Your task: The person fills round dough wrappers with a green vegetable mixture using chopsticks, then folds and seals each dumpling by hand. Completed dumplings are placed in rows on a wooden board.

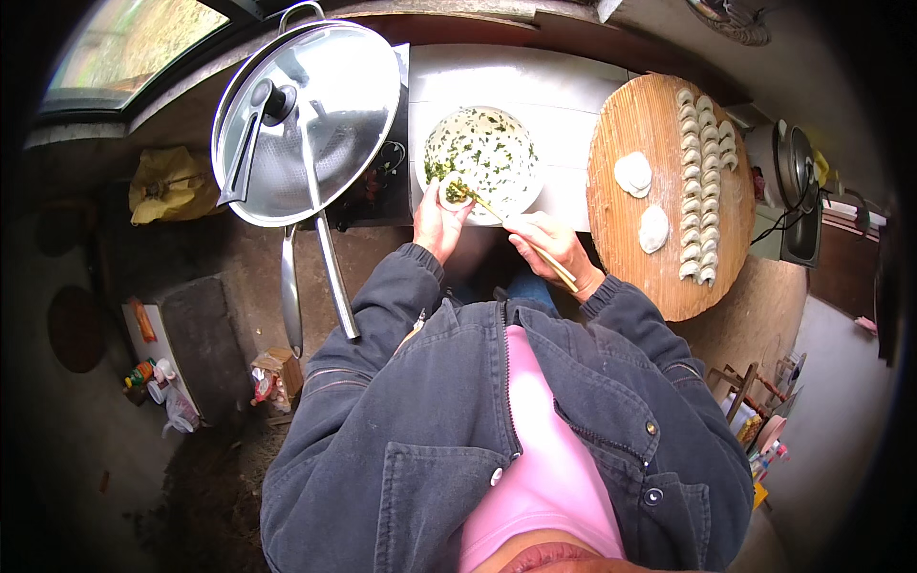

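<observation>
My left hand [438,228] holds a round dough wrapper [454,201] with chopped green filling on it, at the near edge of a white bowl [531,188]. The bowl's inside is speckled with chopped greens. In my right hand [548,247] is a pair of chopsticks [557,266], their tips at the filling. To the right, a round wooden board [616,222] carries long rows of folded dumplings [709,183]. Left of these rows lie a small stack of dough wrappers [633,174] and another flat wrapper or stack [653,229].
A wok with a glass lid [344,79] stands on the stove at left, its handle and a metal rod-like handle [335,276] jutting toward me. A yellow bag [172,188] lies farther left. Pots [788,161] stand beyond the board at right.
</observation>
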A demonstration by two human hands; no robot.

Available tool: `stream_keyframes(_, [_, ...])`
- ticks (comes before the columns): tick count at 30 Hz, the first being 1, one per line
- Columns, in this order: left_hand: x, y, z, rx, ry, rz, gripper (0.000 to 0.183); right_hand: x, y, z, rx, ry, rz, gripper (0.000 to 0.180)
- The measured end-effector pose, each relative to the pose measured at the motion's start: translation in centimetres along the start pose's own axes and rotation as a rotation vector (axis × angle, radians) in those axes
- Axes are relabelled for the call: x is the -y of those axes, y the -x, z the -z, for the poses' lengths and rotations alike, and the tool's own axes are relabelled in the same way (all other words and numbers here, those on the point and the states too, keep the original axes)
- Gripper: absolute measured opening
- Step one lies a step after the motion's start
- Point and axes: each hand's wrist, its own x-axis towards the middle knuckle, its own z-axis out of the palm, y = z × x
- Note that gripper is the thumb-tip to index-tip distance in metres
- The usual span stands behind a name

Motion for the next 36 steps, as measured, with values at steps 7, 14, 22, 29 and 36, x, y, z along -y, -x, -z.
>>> stream_keyframes(7, [0.0,0.8,-0.9,0.031,0.005,0.038,0.044,0.7,-0.4,2.4,-0.052,-0.100,-0.139,0.018])
stream_keyframes(14, [-0.4,1.7,-1.7,0.087,0.013,0.062,0.045,-1.8,1.1,2.8,-0.237,-0.698,-0.631,0.029])
stream_keyframes(22, [-0.7,1.5,-0.8,0.172,-0.003,0.132,0.050,-5.2,0.4,3.2,-0.298,-0.915,-0.812,0.034])
stream_keyframes(29, [-1.1,2.1,-1.5,0.149,-0.009,0.112,0.050,-5.7,1.1,3.4,-0.322,-0.898,-0.841,0.035])
stream_keyframes(36, [-1.3,2.1,-1.8,0.177,-0.034,0.127,0.051,-6.7,0.8,4.6,-0.301,-1.068,-0.875,0.033])
